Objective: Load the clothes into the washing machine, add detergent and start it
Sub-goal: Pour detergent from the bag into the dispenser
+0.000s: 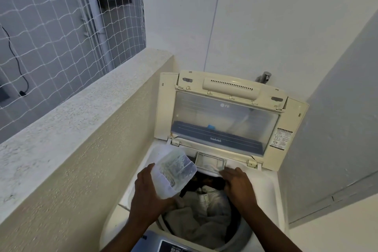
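Note:
A top-loading washing machine (272, 192) stands with its lid (227, 112) raised against the back wall. Grey and dark clothes (202, 215) fill its drum. My left hand (149, 192) holds a clear plastic detergent container (173, 172), tilted toward the back of the tub. My right hand (237, 186) rests at the back rim, fingers touching the edge of the pulled-out detergent drawer (210, 161). Whether those fingers grip the drawer is unclear.
A rough low parapet wall (81, 129) runs close along the machine's left side, with white netting (51, 26) above it. A tap (264, 76) sticks out of the wall behind the lid. The control panel (171, 246) lies at the near edge.

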